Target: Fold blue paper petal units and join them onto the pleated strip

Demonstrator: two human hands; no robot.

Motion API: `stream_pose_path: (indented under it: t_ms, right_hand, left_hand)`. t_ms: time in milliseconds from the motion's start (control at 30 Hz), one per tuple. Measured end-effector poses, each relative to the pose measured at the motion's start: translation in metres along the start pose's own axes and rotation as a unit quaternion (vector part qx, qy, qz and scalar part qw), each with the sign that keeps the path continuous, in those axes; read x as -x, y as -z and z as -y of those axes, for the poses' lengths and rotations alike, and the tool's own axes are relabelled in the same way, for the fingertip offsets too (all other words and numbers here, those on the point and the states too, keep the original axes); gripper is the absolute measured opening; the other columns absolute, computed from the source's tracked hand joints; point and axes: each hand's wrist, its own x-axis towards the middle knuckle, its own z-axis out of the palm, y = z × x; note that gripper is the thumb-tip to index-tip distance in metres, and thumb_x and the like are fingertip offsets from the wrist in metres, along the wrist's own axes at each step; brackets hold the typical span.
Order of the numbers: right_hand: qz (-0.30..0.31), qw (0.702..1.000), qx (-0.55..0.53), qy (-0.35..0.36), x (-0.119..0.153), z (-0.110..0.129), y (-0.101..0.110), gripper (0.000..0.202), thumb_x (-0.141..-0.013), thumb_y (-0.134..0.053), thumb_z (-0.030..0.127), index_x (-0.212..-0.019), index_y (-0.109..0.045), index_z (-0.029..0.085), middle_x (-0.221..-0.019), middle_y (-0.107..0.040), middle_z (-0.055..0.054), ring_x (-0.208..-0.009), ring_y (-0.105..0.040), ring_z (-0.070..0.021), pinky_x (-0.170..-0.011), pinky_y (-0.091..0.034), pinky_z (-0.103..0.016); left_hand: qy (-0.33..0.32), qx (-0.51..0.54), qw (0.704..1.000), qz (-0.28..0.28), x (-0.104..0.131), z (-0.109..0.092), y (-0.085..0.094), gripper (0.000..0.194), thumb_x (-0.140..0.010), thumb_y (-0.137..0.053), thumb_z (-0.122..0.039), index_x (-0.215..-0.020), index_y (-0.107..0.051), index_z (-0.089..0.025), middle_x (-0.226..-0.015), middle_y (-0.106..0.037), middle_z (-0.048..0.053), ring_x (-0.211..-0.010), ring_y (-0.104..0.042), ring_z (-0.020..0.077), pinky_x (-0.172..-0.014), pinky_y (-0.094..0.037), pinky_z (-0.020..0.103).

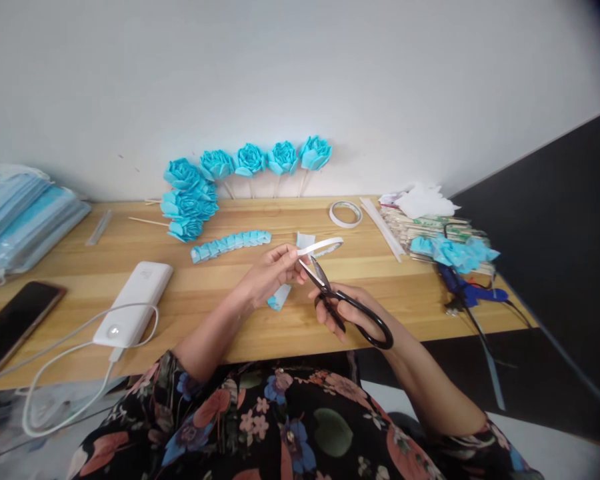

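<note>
My left hand (279, 275) pinches a narrow white tape (321, 247), which curves in a ring away from the fingertips. Black-handled scissors (325, 291) are in my right hand (347, 308), its fingers in the handles. Their blades stand apart, with the tips close to my left fingers, just below the tape. Beneath my left hand lies a pale blue-and-white strip (279, 297), partly covered by the hand. A whitish piece (306, 241) shows beyond the fingers; whether it is the same strip I cannot tell. A pleated blue strip (231, 245) rests left of the hand.
Several blue flowers on sticks (250, 160) lean at the wall; others (187, 200) lie in a cluster. Behind is a tape roll (345, 214). White sticks (383, 229), blue scraps (455, 252) and a blue glue gun (473, 292) are right; masks (25, 217), phone (17, 323) and power bank (133, 303) left.
</note>
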Motion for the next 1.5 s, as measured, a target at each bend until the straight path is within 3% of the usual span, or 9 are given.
stream_pose_path:
  t_ms: [333,533,767,1100,1200,1333,1500]
  right_hand:
    - [-0.022,0.998,0.000,0.057,-0.010,-0.007,-0.004,0.050,-0.092,-0.058,0.056,-0.121,-0.061,0.016,-0.084,-0.063,-0.005,-0.056,-0.055,-0.0093,-0.046,-0.044,-0.021]
    - [-0.048,0.997,0.024,0.063,-0.013,-0.008,-0.009,0.049,-0.096,-0.052,0.054,-0.124,-0.060,0.016,-0.083,-0.063,-0.004,-0.052,-0.054,-0.0086,-0.050,-0.045,-0.024]
    - [-0.071,0.995,-0.002,0.067,-0.015,-0.010,-0.014,0.048,-0.095,-0.053,0.055,-0.122,-0.062,0.015,-0.077,-0.060,-0.002,-0.049,-0.050,-0.0083,-0.044,-0.043,-0.023]
    - [-0.120,0.991,0.004,0.061,-0.012,-0.001,-0.021,0.049,-0.093,-0.055,0.057,-0.115,-0.064,0.014,-0.057,-0.051,0.006,-0.036,-0.037,-0.0052,-0.036,-0.034,-0.020]
    - [-0.125,0.991,-0.004,0.054,-0.011,-0.002,-0.021,0.046,-0.092,-0.057,0.055,-0.112,-0.065,0.014,-0.056,-0.048,0.007,-0.035,-0.034,-0.0044,-0.035,-0.035,-0.019]
    - [-0.083,0.995,-0.015,0.048,-0.011,-0.005,-0.024,0.047,-0.086,-0.066,0.056,-0.107,-0.068,0.015,-0.055,-0.046,0.009,-0.036,-0.032,-0.0029,-0.042,-0.047,-0.021]
    - [0.013,1.000,0.013,-0.003,-0.003,-0.001,-0.030,0.064,-0.069,-0.077,0.065,-0.109,-0.068,0.016,-0.066,-0.052,0.005,-0.056,-0.048,-0.0080,-0.074,-0.058,-0.034]
  left_hand:
    - [-0.016,0.009,1.000,-0.009,0.000,0.007,-0.004,0.047,-0.070,-0.083,-0.054,-0.080,-0.058,-0.015,-0.073,-0.066,0.002,-0.068,-0.063,0.0121,-0.069,-0.050,0.026]
    - [-0.018,0.002,1.000,-0.020,0.000,0.010,-0.006,0.050,-0.069,-0.082,-0.056,-0.081,-0.057,-0.015,-0.076,-0.066,0.001,-0.070,-0.061,0.0108,-0.072,-0.049,0.026]
    - [-0.021,0.007,1.000,-0.019,0.000,0.010,-0.007,0.051,-0.066,-0.084,-0.056,-0.080,-0.054,-0.017,-0.076,-0.065,0.001,-0.067,-0.059,0.0104,-0.071,-0.047,0.026]
    - [-0.018,-0.020,1.000,-0.001,0.001,0.008,-0.007,0.042,-0.075,-0.081,-0.047,-0.089,-0.058,-0.015,-0.077,-0.068,0.001,-0.068,-0.063,0.0112,-0.074,-0.049,0.028]
    - [-0.013,-0.058,0.998,-0.004,0.001,0.008,-0.004,0.042,-0.077,-0.078,-0.049,-0.090,-0.057,-0.016,-0.075,-0.067,0.001,-0.066,-0.064,0.0123,-0.067,-0.050,0.027]
    - [-0.021,-0.116,0.993,-0.031,0.000,0.010,-0.002,0.039,-0.079,-0.075,-0.049,-0.086,-0.056,-0.016,-0.072,-0.062,-0.002,-0.053,-0.056,0.0080,-0.052,-0.043,0.021]
    - [-0.043,-0.095,0.993,-0.047,0.000,0.009,0.000,0.033,-0.082,-0.072,-0.045,-0.084,-0.056,-0.016,-0.074,-0.062,-0.002,-0.058,-0.057,0.0081,-0.054,-0.042,0.021]
